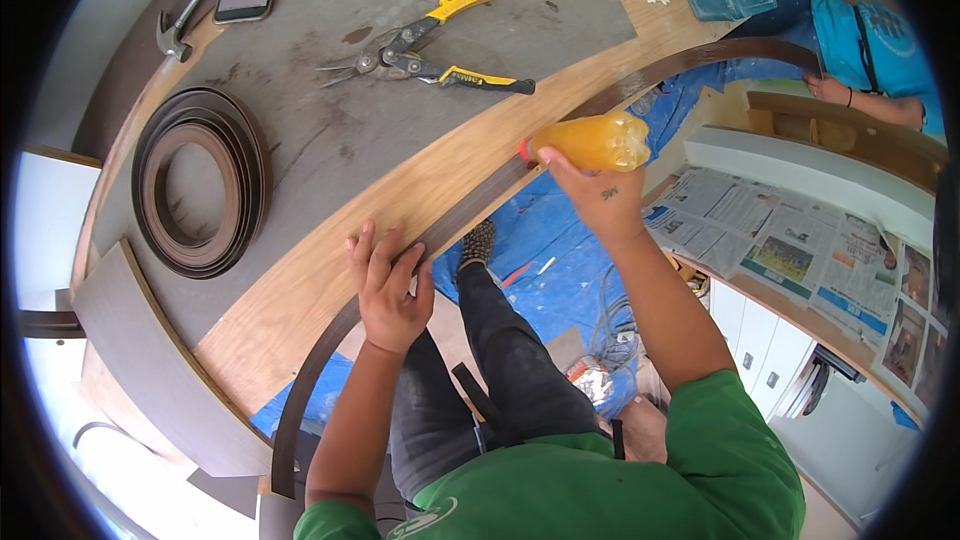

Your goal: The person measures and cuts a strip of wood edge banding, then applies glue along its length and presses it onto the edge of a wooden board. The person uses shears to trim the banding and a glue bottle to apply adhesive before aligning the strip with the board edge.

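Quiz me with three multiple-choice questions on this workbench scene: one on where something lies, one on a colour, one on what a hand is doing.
1. Where does the coil of dark strip lie?
A. on the board's left part
B. on the floor
C. in a drawer

2. What colour are the snips' handles?
A. red
B. yellow
C. green

3. What does the left hand do?
A. holds a hammer
B. hangs free
C. presses flat on the board's edge

Answers: 1 A, it rests left of the snips. 2 B, both grips are yellow. 3 C, its fingers are spread on the wood.
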The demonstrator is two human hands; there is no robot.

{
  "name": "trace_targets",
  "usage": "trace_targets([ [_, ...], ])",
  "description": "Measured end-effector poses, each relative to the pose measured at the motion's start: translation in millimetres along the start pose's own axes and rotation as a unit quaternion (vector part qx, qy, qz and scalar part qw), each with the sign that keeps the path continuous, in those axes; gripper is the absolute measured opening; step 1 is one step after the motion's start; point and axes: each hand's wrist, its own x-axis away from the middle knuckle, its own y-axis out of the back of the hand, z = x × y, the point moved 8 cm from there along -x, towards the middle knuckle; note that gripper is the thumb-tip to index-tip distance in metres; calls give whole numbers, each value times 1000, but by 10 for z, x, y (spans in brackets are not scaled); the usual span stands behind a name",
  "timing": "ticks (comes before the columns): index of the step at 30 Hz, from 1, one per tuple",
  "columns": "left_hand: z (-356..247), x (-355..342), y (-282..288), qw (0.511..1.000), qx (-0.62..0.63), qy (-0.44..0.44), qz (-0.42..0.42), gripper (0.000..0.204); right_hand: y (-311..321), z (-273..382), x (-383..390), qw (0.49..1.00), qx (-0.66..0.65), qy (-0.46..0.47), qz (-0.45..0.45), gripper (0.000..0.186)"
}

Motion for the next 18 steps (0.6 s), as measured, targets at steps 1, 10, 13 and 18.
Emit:
trace_targets([
  [1, -3, -6, 16, 1000, 1, -4, 3, 26, 28, -25, -14, 1000, 15, -8, -14, 23],
  [10, 45, 153, 266, 990, -92, 3, 108, 35, -195, 220, 250, 999, 10, 25, -17, 21],
  [13, 147, 236, 507, 991, -90, 12, 95, 35, -137, 212, 219, 996, 62, -27, -51, 16],
  [18, 347, 451, 899, 985, -122, 54, 110, 39, -202, 243, 376, 995, -25, -70, -60, 18],
])
